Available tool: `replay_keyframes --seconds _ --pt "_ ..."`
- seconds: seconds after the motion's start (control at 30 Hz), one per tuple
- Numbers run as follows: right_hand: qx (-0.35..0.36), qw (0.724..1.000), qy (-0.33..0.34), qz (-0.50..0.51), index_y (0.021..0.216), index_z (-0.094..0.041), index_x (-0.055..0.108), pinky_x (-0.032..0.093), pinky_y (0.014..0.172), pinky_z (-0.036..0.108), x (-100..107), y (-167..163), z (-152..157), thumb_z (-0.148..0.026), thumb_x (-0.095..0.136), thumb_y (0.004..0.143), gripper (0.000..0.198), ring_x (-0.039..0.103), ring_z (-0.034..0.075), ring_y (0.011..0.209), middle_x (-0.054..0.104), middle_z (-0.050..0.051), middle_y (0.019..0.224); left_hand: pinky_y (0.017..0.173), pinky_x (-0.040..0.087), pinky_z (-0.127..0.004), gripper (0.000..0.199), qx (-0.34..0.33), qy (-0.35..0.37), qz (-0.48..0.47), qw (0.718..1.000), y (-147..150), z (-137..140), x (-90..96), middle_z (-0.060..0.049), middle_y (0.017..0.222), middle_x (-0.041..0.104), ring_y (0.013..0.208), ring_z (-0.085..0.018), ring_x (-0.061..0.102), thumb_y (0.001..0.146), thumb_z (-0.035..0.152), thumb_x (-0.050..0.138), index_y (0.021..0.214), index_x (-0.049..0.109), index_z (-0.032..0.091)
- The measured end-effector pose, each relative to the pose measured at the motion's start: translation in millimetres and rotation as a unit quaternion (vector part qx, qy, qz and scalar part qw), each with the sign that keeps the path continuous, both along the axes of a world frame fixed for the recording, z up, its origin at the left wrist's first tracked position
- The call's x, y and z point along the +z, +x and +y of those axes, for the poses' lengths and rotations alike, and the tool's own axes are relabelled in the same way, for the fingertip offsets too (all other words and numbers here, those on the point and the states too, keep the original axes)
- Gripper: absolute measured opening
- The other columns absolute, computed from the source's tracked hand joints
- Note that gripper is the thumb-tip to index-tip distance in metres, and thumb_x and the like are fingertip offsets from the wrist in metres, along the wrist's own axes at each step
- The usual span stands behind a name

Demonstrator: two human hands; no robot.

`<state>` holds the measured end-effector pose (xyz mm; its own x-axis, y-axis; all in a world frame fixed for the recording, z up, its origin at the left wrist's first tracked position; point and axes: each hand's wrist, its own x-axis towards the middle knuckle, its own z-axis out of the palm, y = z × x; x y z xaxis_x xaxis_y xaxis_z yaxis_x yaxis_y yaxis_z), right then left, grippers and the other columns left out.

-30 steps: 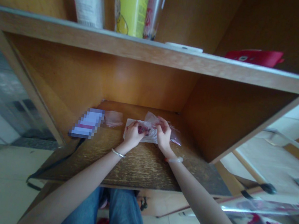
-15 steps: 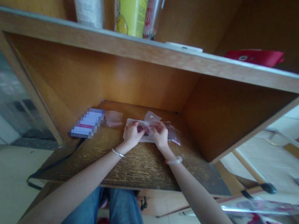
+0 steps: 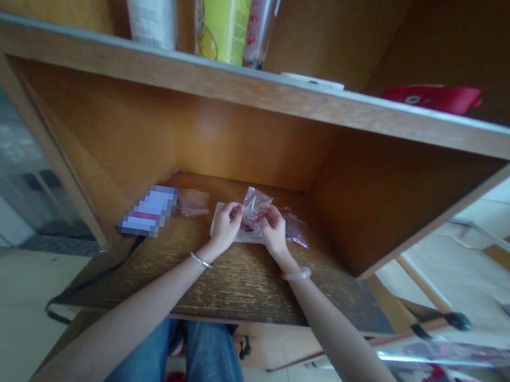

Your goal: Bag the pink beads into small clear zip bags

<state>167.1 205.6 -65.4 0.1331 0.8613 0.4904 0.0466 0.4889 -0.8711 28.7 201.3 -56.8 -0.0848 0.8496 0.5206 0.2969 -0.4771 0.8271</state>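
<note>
Head view, and from my end I see both hands working close together over the bench (image 3: 239, 294), inside the open lower bay of a wooden cabinet. Between them, a small clear plastic bag (image 3: 256, 199) stands up above a white sheet (image 3: 248, 237), with reddish bits showing at its lower part. I read the right hand (image 3: 274, 229) as pinching the right side of that bag between thumb and fingers. The left hand (image 3: 226, 226) is curled narrow at the bag's left edge; at this blur I cannot tell whether its fingertips grip the plastic or merely sit beside it. A silver bangle (image 3: 201, 261) circles the left wrist, and a pale bracelet (image 3: 298, 275) the right.

Just right of the right hand I have a flat bag of dark pieces (image 3: 299, 233). Over on the left, a pale clear packet (image 3: 193, 203) lies beside a pixelated phone (image 3: 149, 208). On the shelf (image 3: 269, 95) above stand a white-labelled bottle (image 3: 152, 13) and a yellow container (image 3: 222, 10), with a red case (image 3: 436, 97) well to their right.
</note>
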Motion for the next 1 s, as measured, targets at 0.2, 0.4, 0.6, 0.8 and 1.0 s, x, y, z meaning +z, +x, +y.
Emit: replay_keyframes --seconds 0.2,0.4,0.6,0.8,1.0 --pt "0.005 1.000 0.008 0.002 0.094 -0.022 0.059 0.046 0.064 0.027 8 -1 -7 -0.023 0.053 0.071 0.024 0.054 0.014 0.066 0.059 -0.002 0.074 0.066 0.048 -0.025 0.021 -0.033 -0.017 -0.054 0.998 2 1 0.0 -0.002 0.073 0.064 0.070 -0.014 0.061 0.086 0.038 0.051 0.080 0.056 0.018" --pt "0.019 1.000 -0.012 0.015 0.092 -0.022 0.059 0.043 0.060 0.026 17 -5 -15 -0.022 0.052 0.068 0.025 0.051 0.013 0.061 0.057 -0.003 0.069 0.072 0.049 -0.025 0.020 -0.068 -0.033 -0.100 0.992 4 1 -0.3 -0.004 0.080 0.065 0.077 -0.014 0.063 0.085 0.038 0.053 0.083 0.055 0.018" --pt "0.017 1.000 -0.004 0.002 0.092 -0.022 0.060 0.043 0.060 0.025 16 -5 -14 -0.022 0.052 0.068 0.025 0.052 0.013 0.064 0.057 -0.003 0.070 0.066 0.046 -0.025 0.019 -0.035 -0.009 -0.041 0.999 -1 4 -3.3 -0.002 0.074 0.063 0.069 -0.014 0.060 0.087 0.035 0.049 0.082 0.057 0.019" --pt "0.021 0.999 -0.032 0.027 0.092 -0.021 0.058 0.044 0.055 0.025 15 -7 -15 -0.029 0.058 0.069 0.025 0.052 0.012 0.056 0.059 -0.003 0.068 0.070 0.045 -0.026 0.019 0.038 0.008 -0.031 0.999 -5 7 -4.0 -0.003 0.075 0.061 0.072 -0.015 0.060 0.089 0.033 0.044 0.079 0.052 0.019" --pt "0.078 0.992 -0.101 -0.008 0.074 -0.019 0.058 0.041 0.049 0.024 19 -11 -19 -0.037 0.060 0.069 0.019 0.051 0.011 0.047 0.058 -0.002 0.056 0.058 0.046 -0.024 0.021 0.085 0.018 -0.104 0.991 -6 6 2.4 0.001 0.064 0.059 0.054 -0.013 0.058 0.091 0.037 0.040 0.082 0.047 0.020"
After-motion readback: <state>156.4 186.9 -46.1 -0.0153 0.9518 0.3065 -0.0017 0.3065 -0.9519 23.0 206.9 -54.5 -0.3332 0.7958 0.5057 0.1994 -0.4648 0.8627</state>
